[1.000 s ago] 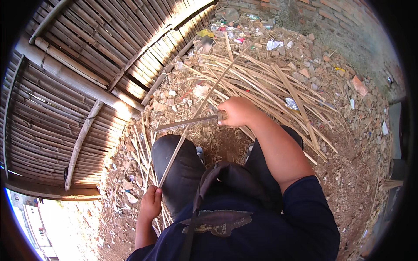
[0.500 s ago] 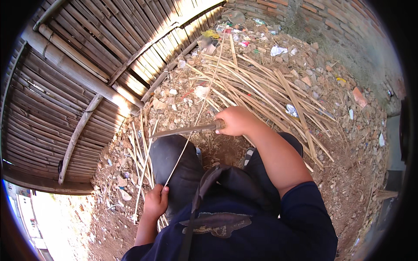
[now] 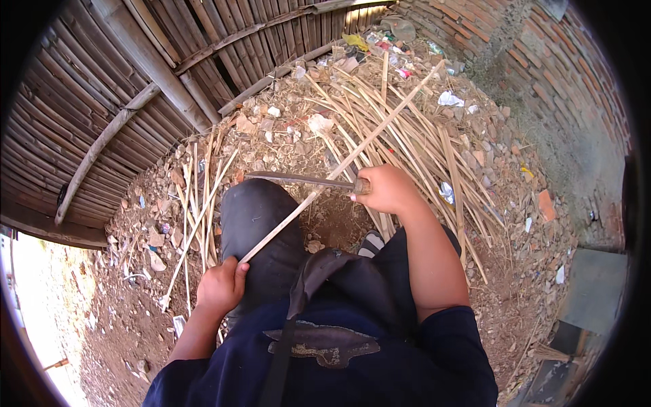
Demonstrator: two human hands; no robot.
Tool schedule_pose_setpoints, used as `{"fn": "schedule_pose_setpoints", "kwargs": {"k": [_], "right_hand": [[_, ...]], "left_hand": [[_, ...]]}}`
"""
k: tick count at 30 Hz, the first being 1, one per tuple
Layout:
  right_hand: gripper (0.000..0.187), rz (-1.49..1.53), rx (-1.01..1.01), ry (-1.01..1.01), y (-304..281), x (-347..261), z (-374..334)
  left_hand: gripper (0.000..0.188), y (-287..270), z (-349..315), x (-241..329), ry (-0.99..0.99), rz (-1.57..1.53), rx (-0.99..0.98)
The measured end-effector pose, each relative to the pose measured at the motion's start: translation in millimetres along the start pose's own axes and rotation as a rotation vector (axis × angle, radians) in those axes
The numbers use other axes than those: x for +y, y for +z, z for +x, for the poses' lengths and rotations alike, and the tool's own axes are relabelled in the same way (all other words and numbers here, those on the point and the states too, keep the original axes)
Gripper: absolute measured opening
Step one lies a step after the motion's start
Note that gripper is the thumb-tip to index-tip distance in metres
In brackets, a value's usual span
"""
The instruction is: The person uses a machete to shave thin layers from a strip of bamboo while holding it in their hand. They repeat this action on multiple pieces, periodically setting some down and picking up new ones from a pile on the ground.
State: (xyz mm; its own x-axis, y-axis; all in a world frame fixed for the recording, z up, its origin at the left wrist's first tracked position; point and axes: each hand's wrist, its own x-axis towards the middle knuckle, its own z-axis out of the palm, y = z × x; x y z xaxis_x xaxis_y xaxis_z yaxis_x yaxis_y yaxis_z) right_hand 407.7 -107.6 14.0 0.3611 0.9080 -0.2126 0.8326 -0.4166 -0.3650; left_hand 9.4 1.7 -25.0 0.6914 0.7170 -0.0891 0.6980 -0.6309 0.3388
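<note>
My left hand (image 3: 220, 288) is closed around the near end of a long bamboo strip (image 3: 339, 166), low beside my knee (image 3: 261, 217). My right hand (image 3: 386, 190) grips the handle of a knife (image 3: 298, 178), its blade lying across the strip just above the knee. The strip runs up and away to the right, over a pile of strips (image 3: 407, 136) on the ground. A bamboo fence (image 3: 102, 102) stands at left, a brick wall (image 3: 542, 61) at right.

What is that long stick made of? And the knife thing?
The stick looks like split bamboo: pale, dry, straight, matching the strips piled on the ground. The knife blade looks like dull grey metal, dark and unpolished; its handle is hidden in the right hand.
</note>
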Motion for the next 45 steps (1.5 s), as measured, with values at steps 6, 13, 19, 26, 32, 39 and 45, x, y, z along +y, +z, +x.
{"fn": "schedule_pose_setpoints", "kwargs": {"k": [6,13,19,26,32,39,45], "right_hand": [[0.041,0.171,0.075,0.152,-1.6,48.5,19.4],[0.042,0.021,0.061,0.044,10.4,11.1,6.0],[0.046,0.216,-0.080,0.084,-5.4,33.9,13.6],[0.041,0.155,0.109,0.181,-8.5,34.6,4.0],[0.035,0.017,-0.039,-0.067,-5.4,9.0,-6.3],[0.037,0.136,0.068,0.092,-1.7,50.3,25.2],[0.035,0.013,-0.032,0.071,-0.7,11.6,-1.3]], "left_hand": [[0.037,-4.9,3.0,-4.1,0.040,-0.088,-0.015],[0.039,-11.5,7.9,-3.0,0.065,-0.088,-0.049],[0.044,-16.0,11.2,-10.1,0.094,-0.187,-0.085],[0.042,-11.8,10.4,-8.3,0.095,-0.129,-0.056],[0.040,0.0,9.3,-12.2,0.138,-0.113,0.001],[0.038,1.8,8.8,-9.4,0.116,-0.067,0.031],[0.040,-5.2,12.1,-5.0,0.153,-0.096,0.008]]}}
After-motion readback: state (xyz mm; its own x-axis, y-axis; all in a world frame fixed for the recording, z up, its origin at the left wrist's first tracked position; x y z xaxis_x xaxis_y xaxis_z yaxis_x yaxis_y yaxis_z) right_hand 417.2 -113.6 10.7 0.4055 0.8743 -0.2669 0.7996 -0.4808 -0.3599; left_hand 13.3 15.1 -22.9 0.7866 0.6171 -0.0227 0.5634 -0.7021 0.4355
